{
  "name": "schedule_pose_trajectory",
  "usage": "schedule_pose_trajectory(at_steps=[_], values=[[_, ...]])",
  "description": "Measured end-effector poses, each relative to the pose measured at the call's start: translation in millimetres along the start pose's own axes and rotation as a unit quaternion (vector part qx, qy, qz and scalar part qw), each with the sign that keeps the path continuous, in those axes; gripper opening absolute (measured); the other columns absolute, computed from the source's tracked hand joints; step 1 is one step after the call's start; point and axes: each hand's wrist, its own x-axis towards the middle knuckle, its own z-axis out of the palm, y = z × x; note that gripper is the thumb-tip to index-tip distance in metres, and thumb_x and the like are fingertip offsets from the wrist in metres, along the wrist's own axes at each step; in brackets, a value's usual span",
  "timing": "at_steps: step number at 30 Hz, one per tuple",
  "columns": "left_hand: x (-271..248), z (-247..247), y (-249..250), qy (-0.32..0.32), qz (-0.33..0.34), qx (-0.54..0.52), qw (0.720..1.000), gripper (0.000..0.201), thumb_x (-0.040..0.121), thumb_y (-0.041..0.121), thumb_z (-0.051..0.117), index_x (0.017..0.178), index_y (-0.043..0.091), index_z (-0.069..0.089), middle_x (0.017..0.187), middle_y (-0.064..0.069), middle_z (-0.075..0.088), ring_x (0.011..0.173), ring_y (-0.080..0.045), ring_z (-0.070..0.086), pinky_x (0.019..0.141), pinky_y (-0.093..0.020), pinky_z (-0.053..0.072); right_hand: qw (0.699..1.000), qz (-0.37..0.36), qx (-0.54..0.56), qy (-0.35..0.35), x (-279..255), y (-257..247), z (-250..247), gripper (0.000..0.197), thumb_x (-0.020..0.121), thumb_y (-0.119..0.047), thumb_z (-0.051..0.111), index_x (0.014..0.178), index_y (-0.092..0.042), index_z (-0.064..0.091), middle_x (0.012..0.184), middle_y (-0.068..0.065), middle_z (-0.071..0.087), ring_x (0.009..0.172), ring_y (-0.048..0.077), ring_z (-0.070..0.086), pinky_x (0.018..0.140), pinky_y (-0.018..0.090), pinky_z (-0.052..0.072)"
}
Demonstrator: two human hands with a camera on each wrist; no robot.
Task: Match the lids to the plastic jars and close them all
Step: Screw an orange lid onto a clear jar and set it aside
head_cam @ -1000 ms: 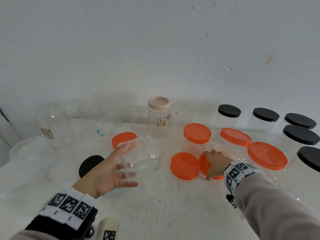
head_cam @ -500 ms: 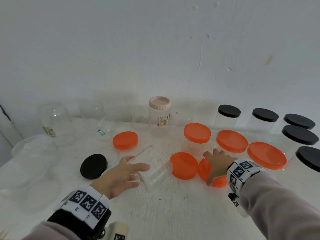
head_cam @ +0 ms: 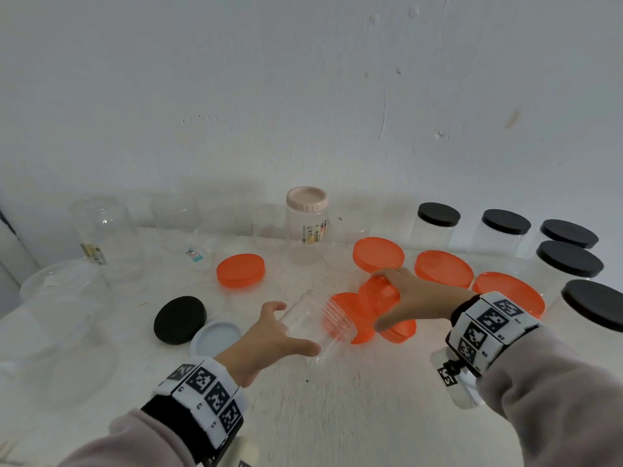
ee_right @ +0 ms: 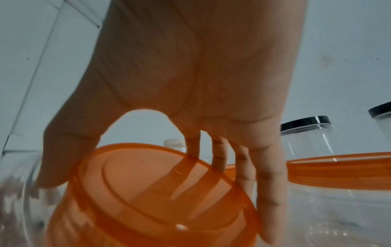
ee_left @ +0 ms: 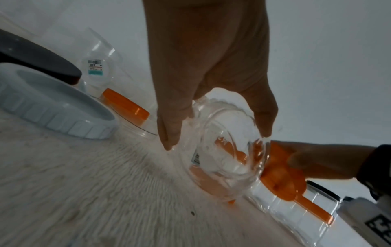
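Observation:
A clear lidless jar lies tilted with its threaded mouth to the right, and my left hand grips it round the base. My right hand holds a small orange lid by the rim, lifted and tilted just right of the jar's mouth. In the left wrist view the jar sits between thumb and fingers, with the orange lid behind it. The right wrist view shows the lid held between thumb and fingers. Two more orange lids lie on the table under them.
A black lid and a pale blue lid lie to the left. Behind is a jar with an orange lid, a pink-lidded jar and open clear jars. Orange-lidded and black-lidded jars stand right.
My left hand has brought the clear jar down and to the right, towards the orange lids. My right hand has picked one orange lid up off the table and tilted it.

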Motion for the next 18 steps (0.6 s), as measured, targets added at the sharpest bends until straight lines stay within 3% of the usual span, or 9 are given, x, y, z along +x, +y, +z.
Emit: schedule_pose_trajectory(at_steps=[4,8,14,16,18], values=[[6.8,1.9,-5.1,-0.006,0.018,0.056,0.998,0.115,0.057,0.031,0.087,0.149,0.019,0.018,0.151,-0.012,0.029,0.134,-0.021,0.035,0.105,-0.032,0.034,1.0,-0.023,0.01,-0.004,-2.7,-13.2,-2.2,0.107,0.067,-0.054,0.079,0.149,-0.04,0.012,0.154,-0.006,0.015,0.131,0.02,0.034,0.104,0.037,0.039],[9.3,-2.1,-10.5,-0.022,0.048,0.109,0.993,0.112,0.049,0.041,0.086,0.142,0.023,0.024,0.142,0.003,0.034,0.127,-0.01,0.036,0.109,-0.032,0.035,0.999,-0.045,0.001,-0.007,-5.0,-23.7,-1.0,0.108,0.066,-0.056,0.079,0.149,-0.041,0.01,0.154,-0.009,0.015,0.131,0.02,0.034,0.101,0.035,0.04],[11.9,-10.9,-18.2,-0.058,0.074,0.219,0.971,0.112,0.058,0.034,0.087,0.143,0.021,0.015,0.129,0.014,0.035,0.123,-0.009,0.038,0.104,-0.026,0.036,0.998,-0.061,-0.021,-0.016,-6.7,-44.8,-2.7,0.111,0.064,-0.059,0.078,0.149,-0.044,0.008,0.152,-0.011,0.016,0.136,0.022,0.03,0.106,0.04,0.037],[10.2,-8.5,-18.4,-0.076,0.102,0.216,0.968,0.108,0.061,0.027,0.086,0.143,0.027,0.016,0.128,0.02,0.031,0.121,0.002,0.034,0.1,-0.015,0.032,0.997,-0.069,-0.038,-0.02,-5.8,-53.9,-2.1,0.112,0.064,-0.06,0.077,0.15,-0.043,0.007,0.152,-0.012,0.015,0.138,0.023,0.028,0.106,0.042,0.036],[8.5,-4.9,-16.0,-0.103,0.142,0.183,0.967,0.095,0.063,0.016,0.084,0.13,0.042,0.022,0.121,0.027,0.033,0.108,0.024,0.038,0.086,0.0,0.035,0.995,-0.082,-0.057,-0.023,-4.6,-63.7,-0.3,0.112,0.063,-0.061,0.077,0.15,-0.043,0.007,0.148,-0.013,0.02,0.135,0.022,0.031,0.105,0.042,0.038]])
